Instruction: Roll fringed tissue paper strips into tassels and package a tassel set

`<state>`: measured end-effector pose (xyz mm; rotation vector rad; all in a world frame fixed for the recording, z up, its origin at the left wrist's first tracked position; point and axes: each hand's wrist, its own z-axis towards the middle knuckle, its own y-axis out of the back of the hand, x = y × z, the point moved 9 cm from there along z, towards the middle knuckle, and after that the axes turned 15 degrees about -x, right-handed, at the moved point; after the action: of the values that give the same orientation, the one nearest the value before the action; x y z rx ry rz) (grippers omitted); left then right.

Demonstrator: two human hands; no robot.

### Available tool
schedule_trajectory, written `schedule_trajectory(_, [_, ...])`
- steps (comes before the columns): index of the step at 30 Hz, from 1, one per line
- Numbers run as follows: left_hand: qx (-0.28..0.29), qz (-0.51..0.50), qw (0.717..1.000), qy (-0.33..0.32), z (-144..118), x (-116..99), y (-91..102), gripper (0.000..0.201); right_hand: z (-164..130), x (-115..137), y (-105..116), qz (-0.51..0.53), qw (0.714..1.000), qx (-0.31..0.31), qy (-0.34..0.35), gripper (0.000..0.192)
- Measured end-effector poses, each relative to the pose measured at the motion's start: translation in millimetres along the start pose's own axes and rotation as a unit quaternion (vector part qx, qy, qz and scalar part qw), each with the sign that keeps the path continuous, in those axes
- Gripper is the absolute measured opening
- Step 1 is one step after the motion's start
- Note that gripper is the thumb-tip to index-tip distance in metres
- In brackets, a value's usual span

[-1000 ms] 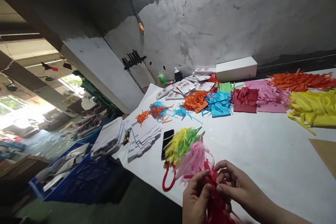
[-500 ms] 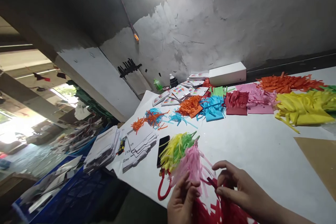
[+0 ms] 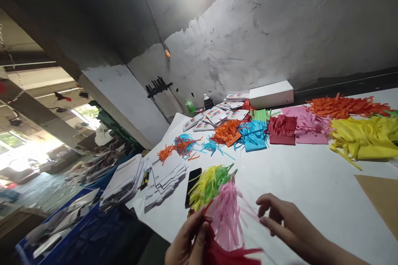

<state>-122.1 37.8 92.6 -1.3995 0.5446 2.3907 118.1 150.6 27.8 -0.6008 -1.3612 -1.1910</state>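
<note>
My left hand pinches a red fringed paper tassel between thumb and fingers, low in the view. My right hand is to its right, fingers loosely curled and apart from the thumb. No item shows in its grip, though a thin pink strand reaches near its thumb. A pink tassel lies just beyond my left hand, partly covered by the red one. Against it rest a green tassel and a yellow tassel.
A black phone lies beside the yellow tassel. Bundles of orange fringe, blue fringe, dark red fringe and yellow fringe line the back. A white box stands by the wall. Stacked papers sit at left.
My left hand has shifted left and pulled the red tassel with it. My right hand no longer touches the dark red strips and is now apart from my left. The view has tilted slightly.
</note>
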Motion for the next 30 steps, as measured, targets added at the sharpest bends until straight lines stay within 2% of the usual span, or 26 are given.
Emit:
schedule_trajectory(2, [0.099,0.046,0.990,-0.088,17,-11,-30.0,0.034,13,-22,17,-0.081,0.997,-0.007,0.013,0.023])
schedule_trajectory(4, [0.227,0.082,0.958,-0.153,12,-12,-83.4,0.034,30,-44,32,-0.143,0.989,-0.016,0.028,0.024])
schedule_trajectory(6, [0.334,0.135,0.916,-0.173,-9,2,-138.9,0.040,47,-65,43,-0.175,0.983,-0.025,0.037,0.023])
schedule_trajectory(7, [0.364,0.146,0.904,-0.170,-20,10,-160.6,0.041,54,-75,47,-0.191,0.980,-0.028,0.042,0.022])
schedule_trajectory(9, [0.400,0.152,0.887,-0.172,-34,23,-190.1,0.047,67,-93,54,-0.217,0.974,-0.031,0.053,0.021])
schedule_trajectory(11, [0.404,0.164,0.881,-0.182,-25,32,-202.3,0.052,78,-108,61,-0.238,0.969,-0.033,0.063,0.022])
schedule_trajectory(12, [0.396,0.177,0.882,-0.186,-8,37,-204.4,0.047,83,-115,63,-0.248,0.966,-0.035,0.069,0.023])
schedule_trajectory(14, [0.362,0.214,0.888,-0.185,43,48,-207.0,0.031,98,-125,66,-0.265,0.960,-0.038,0.080,0.024])
schedule_trajectory(17, [0.306,0.287,0.894,-0.159,133,76,-219.2,0.024,127,-132,61,-0.282,0.953,-0.033,0.104,0.028])
schedule_trajectory(18, [0.295,0.313,0.890,-0.151,157,87,-226.4,0.027,137,-132,57,-0.286,0.951,-0.029,0.113,0.029])
schedule_trajectory(20, [0.283,0.356,0.880,-0.137,187,111,-242.3,0.033,156,-131,48,-0.293,0.947,-0.021,0.129,0.030])
schedule_trajectory(23, [0.277,0.395,0.866,-0.133,199,137,-262.0,0.034,175,-128,38,-0.305,0.941,-0.011,0.147,0.028])
schedule_trajectory(25, [0.274,0.406,0.860,-0.140,200,143,-269.4,0.034,180,-129,35,-0.311,0.937,-0.005,0.156,0.026])
schedule_trajectory(28, [0.270,0.399,0.860,-0.166,206,126,-270.2,0.034,180,-135,42,-0.319,0.934,-0.007,0.160,0.027])
schedule_trajectory(30, [0.264,0.379,0.865,-0.199,212,94,-260.3,0.029,181,-140,51,-0.325,0.932,-0.012,0.159,0.028])
